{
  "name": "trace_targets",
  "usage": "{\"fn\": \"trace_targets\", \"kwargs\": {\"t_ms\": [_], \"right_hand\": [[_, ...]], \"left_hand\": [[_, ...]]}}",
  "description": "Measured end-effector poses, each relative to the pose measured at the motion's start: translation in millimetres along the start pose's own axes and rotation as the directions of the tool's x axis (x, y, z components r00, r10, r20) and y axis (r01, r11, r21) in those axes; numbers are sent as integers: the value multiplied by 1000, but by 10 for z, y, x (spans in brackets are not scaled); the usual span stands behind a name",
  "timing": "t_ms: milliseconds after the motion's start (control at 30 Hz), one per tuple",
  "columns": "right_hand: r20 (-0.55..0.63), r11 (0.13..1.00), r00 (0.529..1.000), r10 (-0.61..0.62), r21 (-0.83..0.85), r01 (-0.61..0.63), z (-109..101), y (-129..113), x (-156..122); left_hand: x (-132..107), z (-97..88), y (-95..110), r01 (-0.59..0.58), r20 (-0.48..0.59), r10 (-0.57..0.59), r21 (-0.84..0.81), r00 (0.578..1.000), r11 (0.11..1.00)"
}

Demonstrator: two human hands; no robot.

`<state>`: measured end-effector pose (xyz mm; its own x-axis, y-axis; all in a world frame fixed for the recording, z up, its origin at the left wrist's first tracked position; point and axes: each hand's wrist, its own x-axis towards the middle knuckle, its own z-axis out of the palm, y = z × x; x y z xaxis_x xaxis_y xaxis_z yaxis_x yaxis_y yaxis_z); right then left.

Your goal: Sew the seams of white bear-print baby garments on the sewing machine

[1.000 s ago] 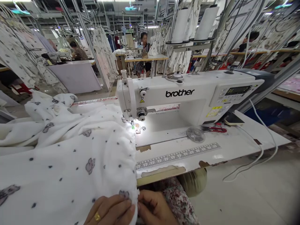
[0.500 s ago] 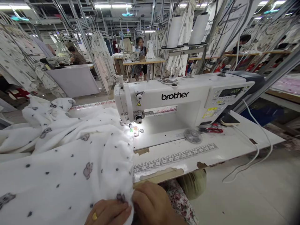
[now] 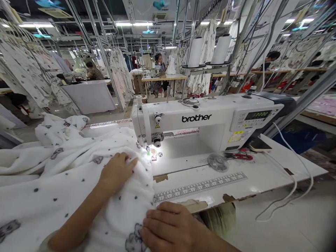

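White fleecy fabric (image 3: 70, 178), printed with dark dots and grey animals, covers the left of the sewing table. Its right-hand edge runs up to the presser foot (image 3: 148, 151) of a white Brother sewing machine (image 3: 178, 117). My left hand (image 3: 118, 171) lies on top of the fabric just short of the needle area, its fingers stretched out and resting on the cloth. At the near edge of the cloth, my right hand (image 3: 168, 225) has its fingers curled over the border; the thumb is hidden.
A printed ruler (image 3: 202, 187) runs along the table front. Further right lie a clear bobbin-like disc (image 3: 217, 162), red-handled snips (image 3: 238, 156), a phone (image 3: 259, 144) and a white cable (image 3: 309, 178). Two thread cones (image 3: 195, 52) stand behind the machine. Other people work in the background.
My left hand has let go of the near fabric edge and moved up and forward onto the cloth by the machine. My right hand stays at the near edge. The view has tilted up slightly.
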<state>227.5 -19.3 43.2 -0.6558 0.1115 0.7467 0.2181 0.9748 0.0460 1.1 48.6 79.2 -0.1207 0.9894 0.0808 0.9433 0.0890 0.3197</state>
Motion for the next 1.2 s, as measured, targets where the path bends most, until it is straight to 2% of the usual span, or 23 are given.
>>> {"fn": "trace_targets", "kwargs": {"t_ms": [100,200,333,367,433,500,567,633,700,800,900,967,1033,1133,1200], "right_hand": [[55,993,995,85,73,-88,-221,82,-7],[186,957,973,136,228,-178,-255,153,-138],[378,896,923,73,381,-227,-143,269,-220],[426,894,904,48,386,-229,-129,314,-186],[531,893,847,0,382,-239,-121,425,-58],[598,868,799,-53,423,-259,-111,559,107],[620,814,774,-131,513,-273,-74,694,250],[625,752,756,-192,589,-295,-17,803,332],[630,699,748,-208,631,-337,39,868,335],[608,680,778,-159,639,-360,105,883,213],[554,770,828,-82,563,-300,158,859,39],[541,816,839,-62,511,-270,175,864,-25],[568,826,817,-97,504,-252,162,899,-12],[646,825,742,-180,510,-244,109,967,100],[689,842,702,-179,476,-253,88,994,159]], "left_hand": [[105,-74,87,-8,41,4,80,999,997],[-37,-125,31,11,33,-16,156,999,988],[-217,34,-147,-55,140,13,297,990,953],[-229,85,-176,-87,130,47,327,990,941],[-216,154,-188,-171,28,173,373,985,912],[-170,180,-142,-304,-96,364,380,926,873],[-118,196,-63,-461,-140,525,328,839,824],[-75,238,12,-588,-102,624,248,775,770],[-45,306,55,-644,-35,662,195,749,739],[-15,401,50,-648,39,651,158,758,745],[28,449,4,-656,90,650,130,755,744],[75,466,-16,-649,120,638,122,760,751],[127,475,-17,-626,150,610,117,778,771],[171,468,6,-592,173,572,99,801,799],[169,453,14,-591,187,571,81,800,802]]}}
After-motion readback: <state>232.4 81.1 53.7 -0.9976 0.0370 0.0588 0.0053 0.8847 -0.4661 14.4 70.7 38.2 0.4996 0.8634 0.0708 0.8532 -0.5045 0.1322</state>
